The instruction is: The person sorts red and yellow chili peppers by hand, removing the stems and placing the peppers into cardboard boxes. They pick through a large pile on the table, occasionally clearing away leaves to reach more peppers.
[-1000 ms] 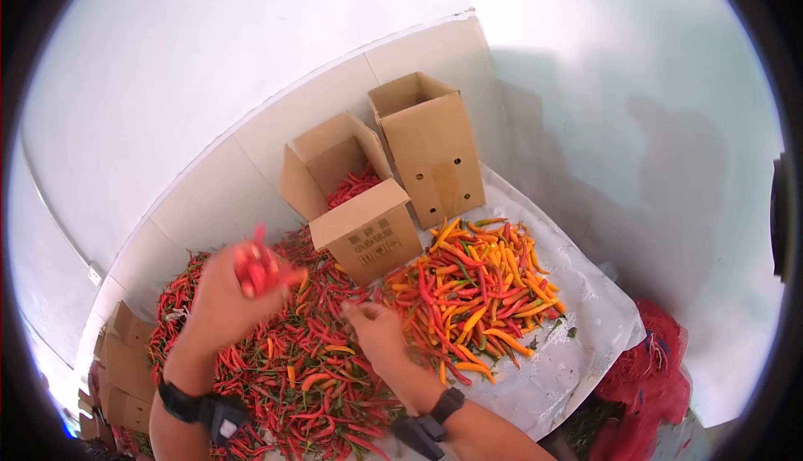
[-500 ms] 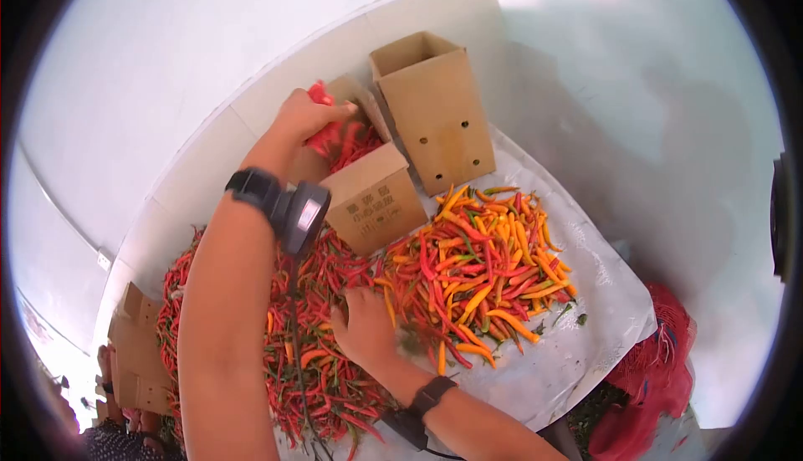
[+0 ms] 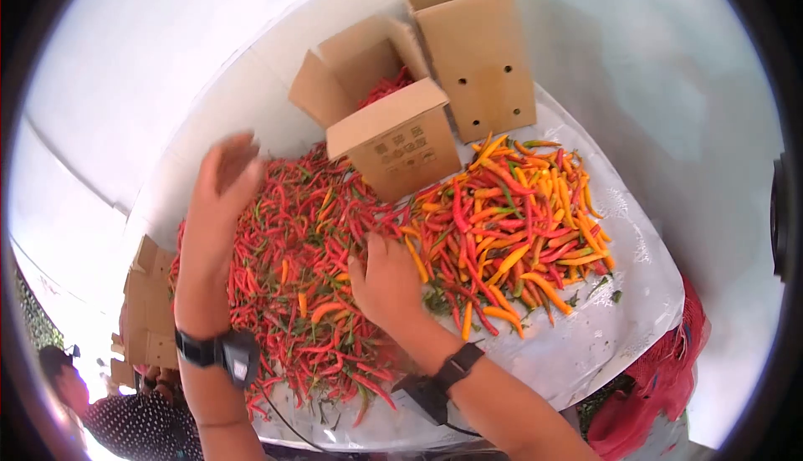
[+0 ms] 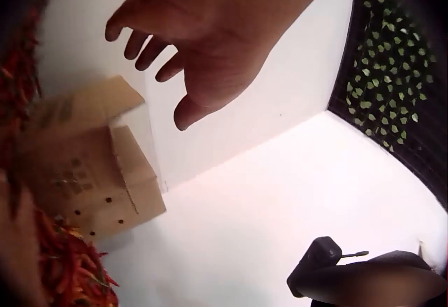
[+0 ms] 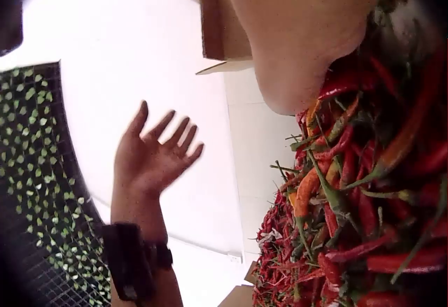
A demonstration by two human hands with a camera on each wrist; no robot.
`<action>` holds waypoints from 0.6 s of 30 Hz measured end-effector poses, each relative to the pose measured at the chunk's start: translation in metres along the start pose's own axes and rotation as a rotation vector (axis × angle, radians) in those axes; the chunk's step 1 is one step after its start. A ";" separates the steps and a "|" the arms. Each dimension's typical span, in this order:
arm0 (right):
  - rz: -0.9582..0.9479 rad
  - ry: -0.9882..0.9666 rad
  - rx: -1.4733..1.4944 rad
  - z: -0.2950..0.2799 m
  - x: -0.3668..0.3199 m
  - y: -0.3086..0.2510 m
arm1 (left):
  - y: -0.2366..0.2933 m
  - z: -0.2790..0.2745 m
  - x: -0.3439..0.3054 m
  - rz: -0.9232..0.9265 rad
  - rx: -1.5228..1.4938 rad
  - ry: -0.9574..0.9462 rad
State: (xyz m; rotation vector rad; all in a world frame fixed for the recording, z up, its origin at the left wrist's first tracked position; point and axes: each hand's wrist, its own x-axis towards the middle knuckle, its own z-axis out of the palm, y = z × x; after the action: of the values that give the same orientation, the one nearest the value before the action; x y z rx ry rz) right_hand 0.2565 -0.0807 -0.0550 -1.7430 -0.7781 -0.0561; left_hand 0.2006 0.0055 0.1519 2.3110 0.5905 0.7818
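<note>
My left hand is raised over the left side of a heap of red chilies, its fingers spread and holding nothing. The left wrist view also shows its bare palm. My right hand lies low at the right edge of that heap, fingertips down among the chilies. Its fingers are mostly hidden in the right wrist view, so whether they pinch a chili I cannot tell. Behind the heap, an open cardboard box with printing on its side contains red chilies.
A pile of orange, yellow and red chilies lies right of my right hand on white sheeting. A taller cardboard box stands behind it. Red netting hangs at the right edge. At lower left are more boxes and another person.
My left hand carried red chilies to the printed box, released them there and came back left, now without chilies. The right hand stayed at the heap's right edge. The head view has shifted.
</note>
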 end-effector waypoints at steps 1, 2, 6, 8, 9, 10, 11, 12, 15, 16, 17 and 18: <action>-0.016 -0.055 -0.080 -0.002 -0.001 -0.001 | -0.022 -0.016 -0.022 -0.056 0.034 0.008; 0.016 -0.140 -0.128 -0.008 0.000 -0.005 | -0.042 -0.029 -0.046 -0.120 0.020 0.018; 0.068 -0.360 -0.217 -0.023 0.004 -0.017 | -0.098 -0.051 -0.136 -0.470 -0.026 0.009; 0.034 -0.356 -0.176 -0.018 0.003 -0.014 | -0.118 -0.047 -0.169 -0.441 -0.122 0.007; -0.015 -0.318 -0.122 -0.009 0.001 -0.007 | -0.128 -0.043 -0.182 -0.425 -0.173 0.008; -0.024 -0.335 -0.095 -0.004 -0.002 -0.004 | -0.143 -0.038 -0.190 -0.329 -0.042 0.011; -0.034 -0.348 -0.070 -0.002 -0.004 -0.003 | -0.160 -0.030 -0.197 -0.230 0.087 0.016; -0.049 -0.358 -0.046 -0.001 -0.002 -0.004 | -0.164 -0.023 -0.198 -0.128 0.217 0.024; 0.032 -0.445 0.053 0.005 0.001 -0.014 | -0.153 0.004 -0.202 -0.210 0.205 0.147; 0.049 -0.467 0.088 0.010 0.004 -0.015 | -0.153 0.006 -0.201 -0.234 0.182 0.184; 0.055 -0.484 0.186 0.024 0.007 -0.011 | -0.159 0.006 -0.200 -0.273 0.135 0.213; 0.033 -0.474 0.190 0.030 0.007 -0.020 | -0.162 0.006 -0.198 -0.280 0.070 0.241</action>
State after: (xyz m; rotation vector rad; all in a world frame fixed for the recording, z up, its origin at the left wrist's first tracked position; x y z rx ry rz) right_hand 0.2410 -0.0486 -0.0452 -1.6023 -1.0580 0.4544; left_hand 0.0272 0.0039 -0.0367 2.1457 1.0385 0.9203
